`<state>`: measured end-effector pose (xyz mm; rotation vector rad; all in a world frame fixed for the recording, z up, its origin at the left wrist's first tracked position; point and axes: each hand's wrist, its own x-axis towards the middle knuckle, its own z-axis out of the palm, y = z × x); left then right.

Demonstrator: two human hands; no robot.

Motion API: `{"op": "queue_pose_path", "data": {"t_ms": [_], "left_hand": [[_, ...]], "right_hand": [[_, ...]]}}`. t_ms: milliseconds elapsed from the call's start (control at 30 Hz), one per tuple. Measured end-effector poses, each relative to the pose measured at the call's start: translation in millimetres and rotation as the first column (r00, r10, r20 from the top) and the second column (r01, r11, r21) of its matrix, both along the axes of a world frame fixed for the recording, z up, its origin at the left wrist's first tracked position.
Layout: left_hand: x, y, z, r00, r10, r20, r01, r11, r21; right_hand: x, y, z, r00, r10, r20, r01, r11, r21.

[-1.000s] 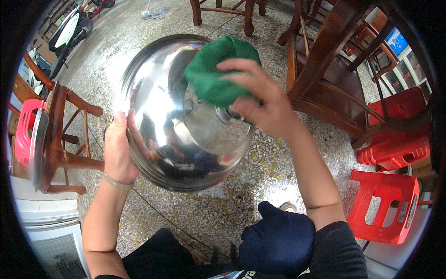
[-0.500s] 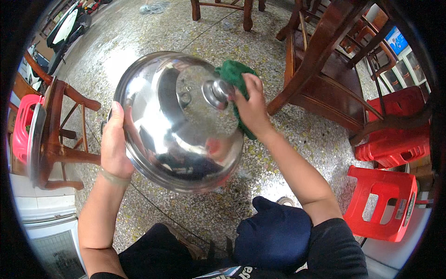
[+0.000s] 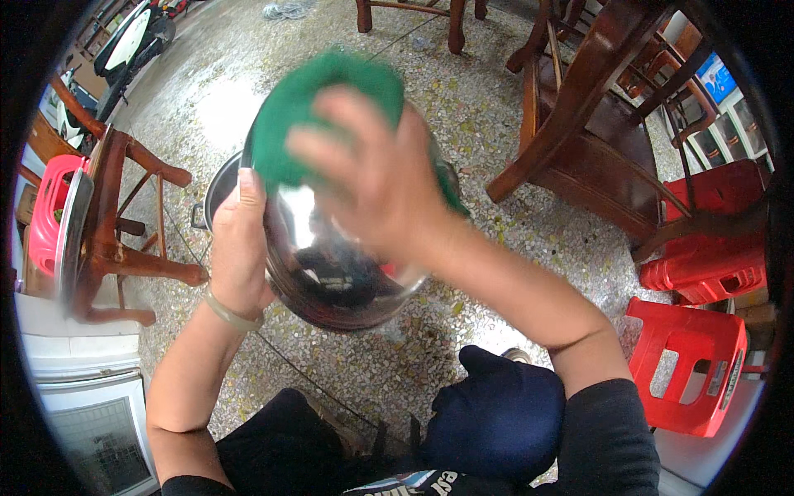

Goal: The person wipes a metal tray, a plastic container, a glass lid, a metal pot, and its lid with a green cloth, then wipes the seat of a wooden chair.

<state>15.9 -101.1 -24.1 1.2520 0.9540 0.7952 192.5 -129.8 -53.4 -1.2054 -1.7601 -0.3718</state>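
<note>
I hold a large shiny steel pot lid (image 3: 331,273) up in front of me, tilted on edge. My left hand (image 3: 240,248) grips its left rim, thumb up. My right hand (image 3: 372,178) presses a green scrubbing cloth (image 3: 306,103) against the lid's upper part; the hand is blurred with motion. Behind the lid's left rim a dark pot (image 3: 217,194) with a small side handle stands on the floor, mostly hidden.
Speckled stone floor (image 3: 496,107) all around. A wooden stool (image 3: 116,223) and a pink plastic stool (image 3: 51,211) stand at left. Dark wooden chairs (image 3: 595,132) rise at right, with red plastic stools (image 3: 691,364) beside them. A white appliance (image 3: 74,388) sits lower left.
The lid has tipped from facing me to nearly edge-on. My right hand with the green cloth has swept from the lid's right side up over its top.
</note>
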Motion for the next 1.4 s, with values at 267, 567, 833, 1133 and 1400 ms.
{"op": "queue_pose_path", "data": {"t_ms": [267,567,833,1133,1400], "left_hand": [[-3,-21,23,0.988,-0.011,-0.151,0.09,0.847,0.525],[7,-23,-21,0.719,-0.027,-0.695,0.657,-0.298,0.692],[-9,27,-35,0.822,0.311,-0.477,0.458,0.137,0.878],[-10,8,-45,0.966,-0.123,0.226,0.217,0.86,-0.462],[-23,8,-51,0.977,-0.01,0.213,0.106,0.889,-0.445]], "right_hand": [[151,38,-66,0.473,-0.322,-0.82,-0.268,0.834,-0.482],[152,-81,-64,-0.343,-0.111,-0.933,-0.548,0.83,0.103],[154,-113,-95,-0.071,-0.3,-0.951,-0.389,0.887,-0.25],[124,-105,-101,-0.065,-0.358,-0.932,-0.421,0.856,-0.299],[147,-77,-33,0.545,-0.404,-0.735,0.207,0.914,-0.35]]}}
